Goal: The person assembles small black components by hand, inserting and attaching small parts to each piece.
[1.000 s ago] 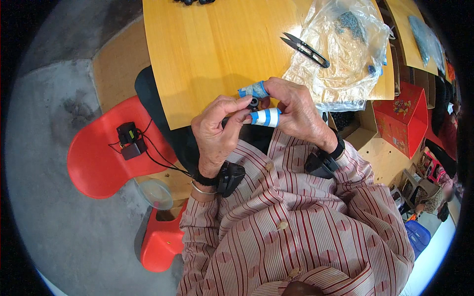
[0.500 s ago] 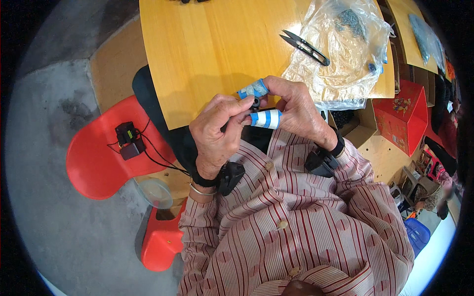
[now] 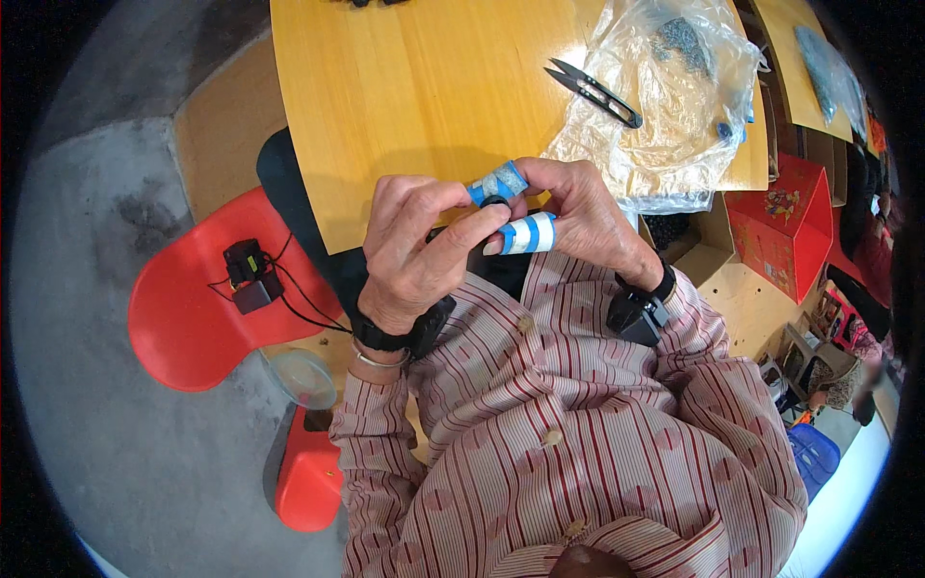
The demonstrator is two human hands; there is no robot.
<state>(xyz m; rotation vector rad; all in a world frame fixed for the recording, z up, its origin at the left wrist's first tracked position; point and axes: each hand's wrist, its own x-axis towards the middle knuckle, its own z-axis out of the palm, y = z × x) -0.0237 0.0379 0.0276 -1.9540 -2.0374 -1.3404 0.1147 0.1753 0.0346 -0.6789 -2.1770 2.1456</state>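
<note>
Just off the table's near edge, my hands meet around a small black round part [image 3: 494, 201], mostly hidden by fingers. My right hand [image 3: 590, 222] pinches it between a thumb and finger wrapped in blue and white tape. The fingers of my left hand [image 3: 412, 249] are bent, with a fingertip pressing on the part from the left; whether they also grip something beneath is hidden. Beyond my right hand, black thread snips [image 3: 595, 93] lie partly on a clear plastic bag [image 3: 665, 125] that has small dark pieces in it.
The wooden table [image 3: 414, 87] spreads ahead. A red chair [image 3: 183, 318] at the left bears a black device with cables [image 3: 252, 275]. Near it are a clear round lid [image 3: 302, 378] and a red stool [image 3: 308, 472]. Right of the table stand a cardboard box [image 3: 708, 250] and red box [image 3: 785, 226].
My left hand has shifted slightly left and its fingers have lifted and re-bent over the black part. My right hand keeps its pinch, turned a little.
</note>
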